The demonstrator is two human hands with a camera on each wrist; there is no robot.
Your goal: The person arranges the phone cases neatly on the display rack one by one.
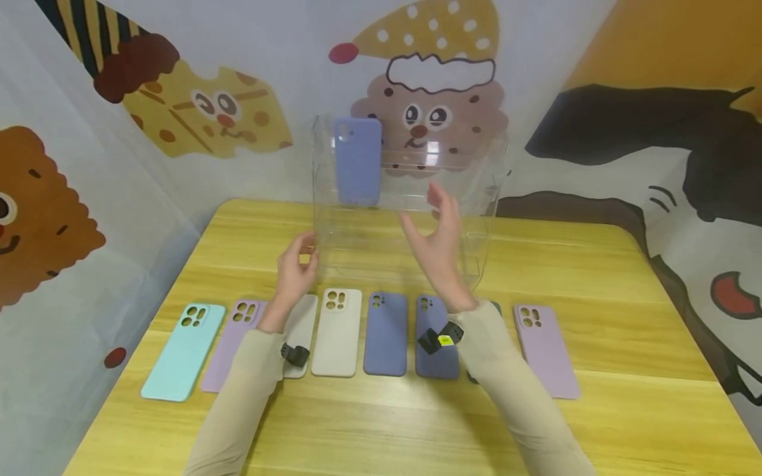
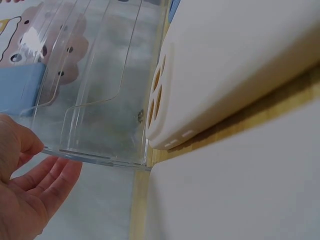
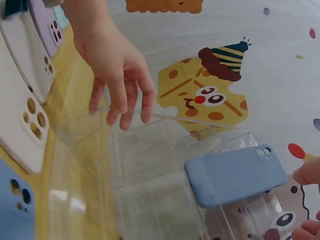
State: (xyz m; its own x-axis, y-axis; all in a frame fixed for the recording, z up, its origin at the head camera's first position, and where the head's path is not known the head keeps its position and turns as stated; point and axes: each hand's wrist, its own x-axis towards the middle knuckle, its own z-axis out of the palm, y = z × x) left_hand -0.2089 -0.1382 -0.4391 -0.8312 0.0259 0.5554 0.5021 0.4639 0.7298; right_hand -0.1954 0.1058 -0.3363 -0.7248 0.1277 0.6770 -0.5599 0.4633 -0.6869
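A clear plastic tiered display rack [image 1: 405, 258] stands at the back of the table. A periwinkle-blue phone case [image 1: 359, 162] leans in its upper tier, on the left side. My left hand [image 1: 296, 268] pinches the rack's left side panel; in the left wrist view the thumb and fingers of that left hand [image 2: 30, 185] lie on either side of the panel's edge. With thumb and fingers spread, my right hand [image 1: 439, 241] hovers in front of the rack, right of the blue case, and holds nothing. Only its fingertips [image 3: 307, 172] enter the right wrist view.
Along the table's middle lies a row of phone cases: a mint one [image 1: 183, 354], a purple one [image 1: 229, 350], whitish ones such as the cream case [image 1: 337, 337], blue-violet ones [image 1: 385, 337] and a lilac one [image 1: 548, 354]. A dark case [image 1: 497, 308] is mostly hidden beneath the right forearm.
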